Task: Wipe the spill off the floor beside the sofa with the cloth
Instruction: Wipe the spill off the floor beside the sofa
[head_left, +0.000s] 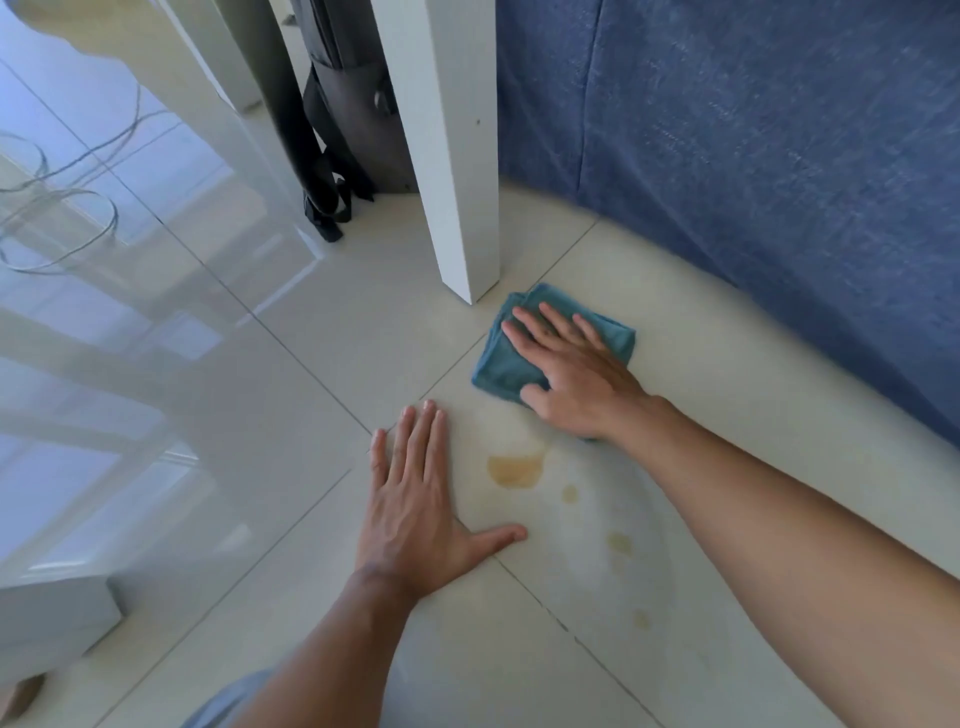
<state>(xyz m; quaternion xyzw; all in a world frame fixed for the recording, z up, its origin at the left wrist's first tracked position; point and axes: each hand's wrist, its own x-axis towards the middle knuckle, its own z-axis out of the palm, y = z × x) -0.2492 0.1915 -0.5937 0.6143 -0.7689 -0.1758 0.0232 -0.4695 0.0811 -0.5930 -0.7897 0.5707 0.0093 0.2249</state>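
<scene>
A folded teal cloth (503, 364) lies flat on the pale floor tiles, and my right hand (571, 374) presses down on it with fingers spread. A brownish spill (515, 470) sits just below the cloth, with smaller drops (619, 543) trailing toward me over a faint wet smear. My left hand (415, 499) rests flat on the tile left of the spill, fingers apart, holding nothing. The blue sofa (779, 156) rises along the right.
A white table leg (457, 208) stands on the floor just beyond the cloth. Dark bag straps (332, 208) hang behind it. A glossy white panel (130, 312) and a white block (52, 618) fill the left side.
</scene>
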